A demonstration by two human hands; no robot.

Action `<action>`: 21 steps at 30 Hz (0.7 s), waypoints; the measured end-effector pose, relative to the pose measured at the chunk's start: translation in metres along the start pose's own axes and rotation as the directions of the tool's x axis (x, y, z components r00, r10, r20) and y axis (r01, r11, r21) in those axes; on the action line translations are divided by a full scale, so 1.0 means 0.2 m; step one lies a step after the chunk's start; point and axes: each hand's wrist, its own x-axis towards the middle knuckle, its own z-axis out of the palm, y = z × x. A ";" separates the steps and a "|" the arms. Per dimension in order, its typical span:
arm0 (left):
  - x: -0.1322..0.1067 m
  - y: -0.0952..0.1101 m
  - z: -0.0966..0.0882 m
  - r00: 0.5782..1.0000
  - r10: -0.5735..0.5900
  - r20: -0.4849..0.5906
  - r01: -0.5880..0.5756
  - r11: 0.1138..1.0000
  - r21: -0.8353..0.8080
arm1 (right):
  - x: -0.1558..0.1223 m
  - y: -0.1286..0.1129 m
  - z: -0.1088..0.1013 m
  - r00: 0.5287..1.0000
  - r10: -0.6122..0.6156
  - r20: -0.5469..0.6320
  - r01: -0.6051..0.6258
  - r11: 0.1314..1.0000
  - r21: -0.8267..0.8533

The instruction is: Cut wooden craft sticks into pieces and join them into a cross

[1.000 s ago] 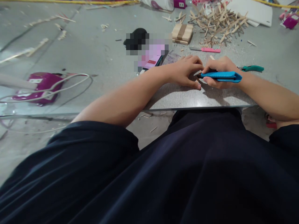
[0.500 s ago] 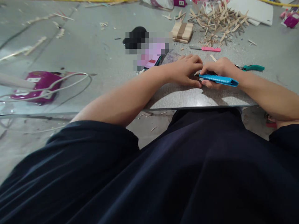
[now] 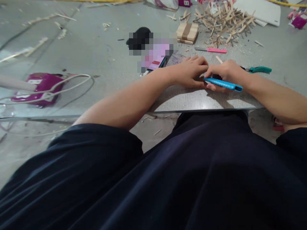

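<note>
My right hand (image 3: 226, 72) is closed around a blue utility knife (image 3: 224, 84), whose tip points left toward my left hand. My left hand (image 3: 192, 72) rests on a grey board (image 3: 192, 100) with its fingers curled and pinched against something small that I cannot make out. The two hands touch at the fingertips, right where the knife tip sits. A single wooden stick (image 3: 218, 59) lies just behind my right hand.
A pile of wooden sticks (image 3: 224, 20) and a stacked stick block (image 3: 187, 33) lie at the back. A pink knife (image 3: 212, 50) and green-handled pliers (image 3: 257, 69) are near my hands. A magenta device (image 3: 38, 88) with a white cable lies at left. A phone (image 3: 157, 62) is near my left forearm.
The blue knife has turned in my right hand, now showing its narrow edge instead of its broad side, and shifted slightly left. My left hand stays in place.
</note>
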 end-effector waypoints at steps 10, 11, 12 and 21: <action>-0.01 -0.03 0.01 0.999 0.020 -0.039 -0.021 1.000 -0.018 | -0.01 0.00 -0.01 0.993 -0.119 -0.022 0.117 0.991 -0.057; -0.01 -0.04 0.02 0.998 0.027 -0.048 -0.028 0.999 -0.023 | 0.00 0.01 0.00 0.992 -0.125 -0.023 0.124 0.990 -0.060; -0.01 -0.04 0.02 0.998 0.030 -0.053 -0.031 0.999 -0.027 | 0.00 0.01 0.00 0.990 -0.136 -0.026 0.134 0.989 -0.065; 0.00 -0.03 0.02 0.999 -0.003 -0.047 0.002 1.000 -0.030 | 0.00 0.01 -0.01 0.994 -0.107 -0.026 0.106 0.994 -0.038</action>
